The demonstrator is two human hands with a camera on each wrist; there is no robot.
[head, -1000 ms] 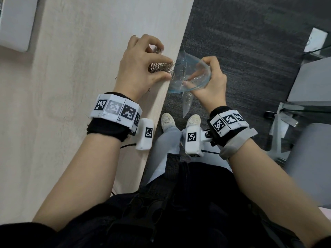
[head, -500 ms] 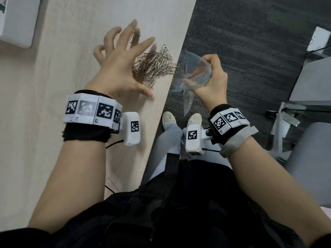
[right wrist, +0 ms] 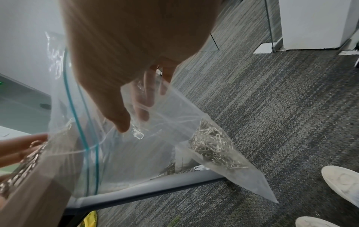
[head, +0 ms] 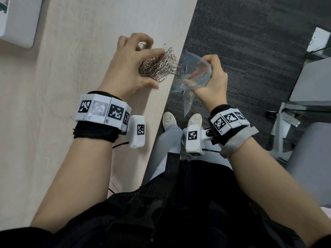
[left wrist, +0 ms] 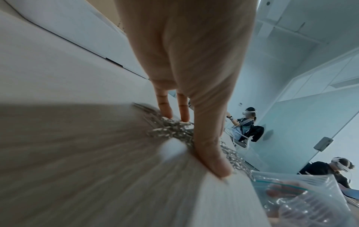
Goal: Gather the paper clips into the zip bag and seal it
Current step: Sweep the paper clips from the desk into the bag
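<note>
Nearest you, your right hand [head: 209, 81] grips the mouth of the bag [right wrist: 155, 145] and holds it open just off the table [head: 53, 122] edge; some clips [right wrist: 211, 147] already lie in its lower corner. Beyond it, your left hand [head: 125, 68] cups a heap [head: 159, 64] of clips at that edge, fingers [left wrist: 165, 107] and thumb curled round it and pressing into it, right beside the mouth.

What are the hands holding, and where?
The right hand grips the zip bag by its open rim. The left hand curls around the paper clips on the table.
</note>
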